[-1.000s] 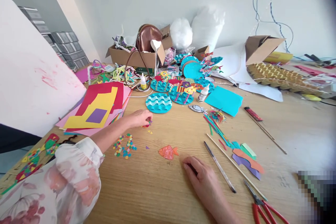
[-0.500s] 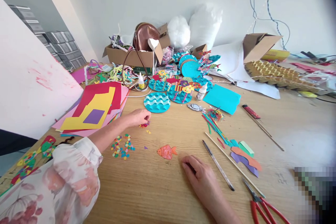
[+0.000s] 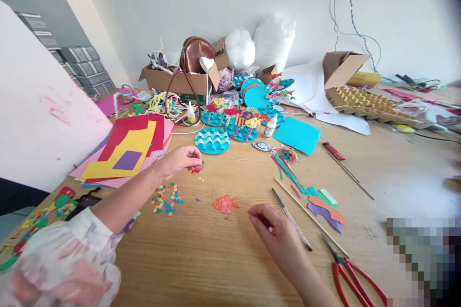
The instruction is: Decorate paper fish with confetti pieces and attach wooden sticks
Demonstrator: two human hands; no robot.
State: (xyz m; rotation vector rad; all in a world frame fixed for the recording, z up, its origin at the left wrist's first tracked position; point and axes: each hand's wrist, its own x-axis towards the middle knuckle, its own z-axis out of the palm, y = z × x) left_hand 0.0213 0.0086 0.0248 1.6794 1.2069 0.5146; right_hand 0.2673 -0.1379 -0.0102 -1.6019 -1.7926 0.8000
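Note:
My left hand pinches thumb against fingers just above a small heap of red and purple paper scraps; whatever lies between the fingertips is too small to make out. An orange-red paper fish lies flat on the wooden table. To the right of its tail rests my right hand, fingers loosely curled, thumb close to the index finger, nothing visible in it. Colourful paper dots are spread below my left forearm. A pen and a thin wooden stick lie beyond my right hand.
Red-handled scissors lie at front right. Cut paper strips and a turquoise sheet lie farther back. Coloured paper sheets are stacked at left. Blue wavy discs, glue bottles and a cardboard box stand behind.
My left hand has lifted slightly from the scrap heap, with its thumb and fingertips now showing. My right hand stays beside the fish, its fingers slightly raised. The view has shifted a little.

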